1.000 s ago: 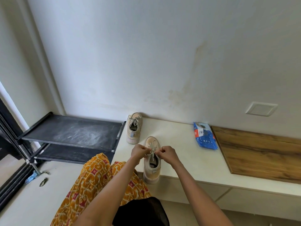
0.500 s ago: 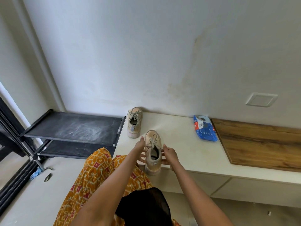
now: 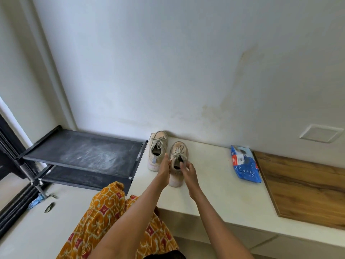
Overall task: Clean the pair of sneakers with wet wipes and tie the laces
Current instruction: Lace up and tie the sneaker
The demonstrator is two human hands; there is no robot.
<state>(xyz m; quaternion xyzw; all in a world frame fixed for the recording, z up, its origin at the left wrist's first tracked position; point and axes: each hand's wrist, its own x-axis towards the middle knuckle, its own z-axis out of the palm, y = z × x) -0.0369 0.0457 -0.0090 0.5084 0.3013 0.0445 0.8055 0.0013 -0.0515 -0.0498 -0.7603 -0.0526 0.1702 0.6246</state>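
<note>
While the person sits in an orange skirt (image 3: 104,212), both arms reach out to the white bench (image 3: 214,184). The left hand (image 3: 164,168) lies flat on the left side of the near shoe (image 3: 177,165), fingers straight. The right hand (image 3: 188,171) is at the shoe's right side with loose, spread fingers, and I cannot tell if it touches. The near shoe's laces (image 3: 178,153) are tied in a bow. The far shoe (image 3: 157,149) stands just beside it on the left, near the wall, with tied laces too. A blue pack of wipes (image 3: 244,165) lies well off to the right. A black rack (image 3: 84,152) stands left of the bench.
</note>
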